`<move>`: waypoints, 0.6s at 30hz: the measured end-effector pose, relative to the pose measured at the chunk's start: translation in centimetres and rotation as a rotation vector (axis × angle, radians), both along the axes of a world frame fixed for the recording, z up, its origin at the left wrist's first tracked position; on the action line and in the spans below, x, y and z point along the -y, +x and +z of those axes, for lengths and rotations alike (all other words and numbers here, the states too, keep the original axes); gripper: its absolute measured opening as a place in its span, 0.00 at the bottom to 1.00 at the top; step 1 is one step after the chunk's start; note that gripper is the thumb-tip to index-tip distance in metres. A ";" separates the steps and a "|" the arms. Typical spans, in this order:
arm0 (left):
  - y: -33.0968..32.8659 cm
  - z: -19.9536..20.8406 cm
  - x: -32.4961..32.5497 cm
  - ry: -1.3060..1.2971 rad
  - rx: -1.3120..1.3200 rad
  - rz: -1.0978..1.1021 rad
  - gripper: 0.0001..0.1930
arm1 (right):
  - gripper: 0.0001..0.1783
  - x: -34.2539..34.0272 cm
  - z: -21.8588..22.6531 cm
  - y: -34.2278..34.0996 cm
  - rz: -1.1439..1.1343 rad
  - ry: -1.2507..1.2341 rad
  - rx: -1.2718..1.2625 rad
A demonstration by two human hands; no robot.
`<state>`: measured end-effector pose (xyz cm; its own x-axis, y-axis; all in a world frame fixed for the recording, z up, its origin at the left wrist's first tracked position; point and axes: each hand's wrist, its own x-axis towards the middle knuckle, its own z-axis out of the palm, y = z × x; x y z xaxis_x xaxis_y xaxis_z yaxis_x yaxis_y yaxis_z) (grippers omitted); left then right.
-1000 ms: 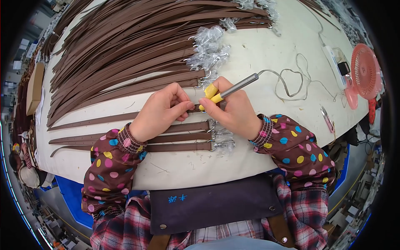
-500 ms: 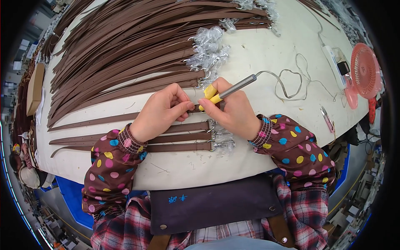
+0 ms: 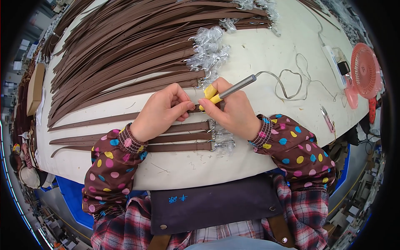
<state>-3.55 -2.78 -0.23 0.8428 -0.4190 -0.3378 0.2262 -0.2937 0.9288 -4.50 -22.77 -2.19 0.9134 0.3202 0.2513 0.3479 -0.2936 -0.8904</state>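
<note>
My left hand point(image 3: 160, 110) pinches a brown strap point(image 3: 96, 122) near its right end, with thumb and fingers closed. My right hand point(image 3: 233, 109) grips a corded pen-shaped tool point(image 3: 237, 86), which has a grey metal barrel and a yellow lower part. Its lower end is down at the strap's end, close to my left fingertips; the very tip is hidden by my fingers. Yellow wrapping point(image 3: 209, 91) covers a finger of my right hand. Below my hands lie several more brown straps point(image 3: 181, 147) with metal clasps point(image 3: 225, 144) in clear plastic.
A large pile of brown straps point(image 3: 125, 46) covers the table's far left, their clasps in plastic wrap point(image 3: 208, 43). To the right lie the tool's cord point(image 3: 285, 89), a white power strip point(image 3: 334, 68), a pink fan point(image 3: 365, 71) and small snips point(image 3: 328, 118). A cardboard box point(image 3: 35, 89) stands at the left edge.
</note>
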 end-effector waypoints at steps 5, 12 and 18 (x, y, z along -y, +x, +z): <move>0.1 -0.1 0.0 -0.016 -0.002 -0.004 0.07 | 0.14 0.0 -0.2 0.0 -0.008 -0.002 0.018; -0.1 0.4 0.2 0.003 0.006 0.050 0.07 | 0.14 0.1 0.6 0.0 -0.019 0.041 -0.047; 0.0 0.2 0.1 -0.051 -0.034 0.067 0.06 | 0.15 0.0 0.4 0.2 -0.029 -0.003 -0.012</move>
<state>-3.53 -2.89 -0.01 0.8579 -0.3795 -0.3464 0.2754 -0.2297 0.9335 -4.30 -22.81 -1.79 0.9253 0.2940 0.2395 0.3287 -0.3066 -0.8933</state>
